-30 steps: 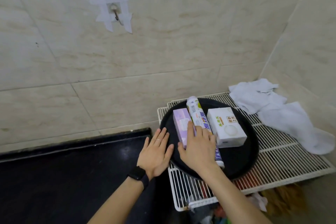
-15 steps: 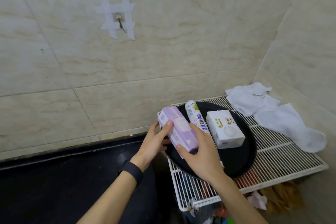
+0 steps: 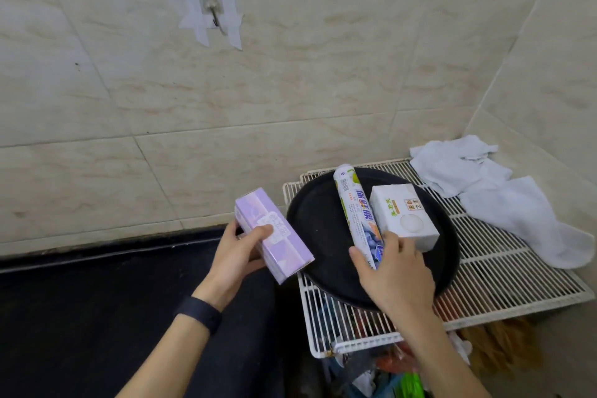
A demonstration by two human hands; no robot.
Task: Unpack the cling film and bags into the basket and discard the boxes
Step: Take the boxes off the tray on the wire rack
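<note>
My left hand (image 3: 237,252) holds a long purple box (image 3: 274,236) left of the round black tray (image 3: 319,236), above the dark counter. On the tray lie a printed roll (image 3: 357,213) and a white box (image 3: 402,215) side by side. My right hand (image 3: 392,275) rests over the near end of the roll, fingers curled around it and touching the white box's near corner. The roll still lies on the tray.
The tray sits on a white wire rack (image 3: 504,271) in the tiled corner. White cloths (image 3: 504,200) lie on the rack's far right. A dark counter (image 3: 97,317) spreads to the left. A taped hook (image 3: 214,14) is on the wall. Clutter shows below the rack (image 3: 387,371).
The purple box was lifted off the tray by both hands; now only my left hand holds it, further left. My right hand let go and moved onto the roll.
</note>
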